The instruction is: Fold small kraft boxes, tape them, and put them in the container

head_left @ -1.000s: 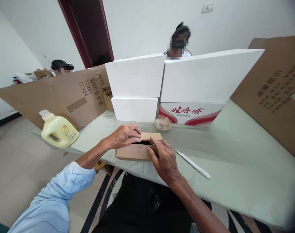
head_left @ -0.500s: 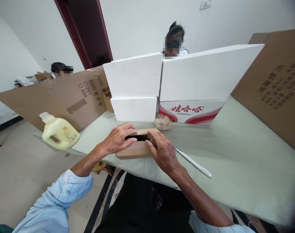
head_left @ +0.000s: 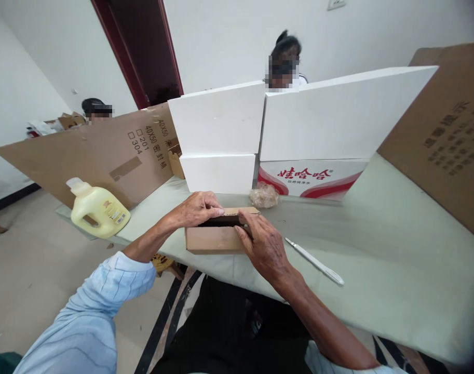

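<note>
A small brown cardboard box (head_left: 211,238) stands on the pale green table (head_left: 377,249) right in front of me. My left hand (head_left: 195,209) lies over its top left, fingers curled on the raised flap. My right hand (head_left: 262,244) grips the box's right end, fingers bent over the top edge. A dark gap shows under the lid between my hands.
A white knife-like tool (head_left: 314,261) lies to the right of the box. A crumpled plastic wad (head_left: 263,196), white boxes (head_left: 219,140) and cardboard sheets (head_left: 450,135) stand behind. A yellow jug (head_left: 98,208) sits at the left edge. Two other people sit beyond the screens.
The box's top flap has lifted a little, showing a dark gap. Both hands have stayed on the box with small shifts of the fingers.
</note>
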The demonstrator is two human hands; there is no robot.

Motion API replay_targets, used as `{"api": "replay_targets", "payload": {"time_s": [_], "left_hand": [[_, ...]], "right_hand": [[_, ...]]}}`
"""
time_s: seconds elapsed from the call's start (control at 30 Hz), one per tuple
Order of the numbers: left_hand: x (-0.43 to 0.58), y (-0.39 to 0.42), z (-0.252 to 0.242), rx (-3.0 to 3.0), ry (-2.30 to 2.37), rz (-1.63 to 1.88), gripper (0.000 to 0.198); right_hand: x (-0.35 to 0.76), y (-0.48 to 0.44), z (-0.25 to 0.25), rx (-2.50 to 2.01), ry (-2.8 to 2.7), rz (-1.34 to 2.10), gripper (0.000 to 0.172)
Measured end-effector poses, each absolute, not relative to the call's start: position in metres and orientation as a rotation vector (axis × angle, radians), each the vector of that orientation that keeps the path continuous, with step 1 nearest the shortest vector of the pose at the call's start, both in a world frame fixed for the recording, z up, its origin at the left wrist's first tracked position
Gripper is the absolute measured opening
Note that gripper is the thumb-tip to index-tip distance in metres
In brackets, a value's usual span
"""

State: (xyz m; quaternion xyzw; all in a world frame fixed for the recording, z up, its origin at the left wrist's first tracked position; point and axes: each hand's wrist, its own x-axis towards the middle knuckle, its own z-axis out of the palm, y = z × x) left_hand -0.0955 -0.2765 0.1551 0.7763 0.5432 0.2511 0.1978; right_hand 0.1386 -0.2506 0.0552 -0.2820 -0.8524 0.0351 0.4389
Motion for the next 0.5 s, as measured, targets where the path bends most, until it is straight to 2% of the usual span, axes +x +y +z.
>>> {"api": "replay_targets", "payload": {"time_s": [0.1,0.5], "left_hand": [[-0.0968,-0.2739,0.1559,2.117,1.47,0.719,0.031],[-0.0893,-0.2776,0.1491,2.014,1.539,0.775,0.02]], "right_hand": [[0.1372,-0.2524,0.0528,-0.709,-2.124,0.076,0.034],[0.1381,-0.2549,0.0493,-0.71,-2.132,0.06,0.032]]}}
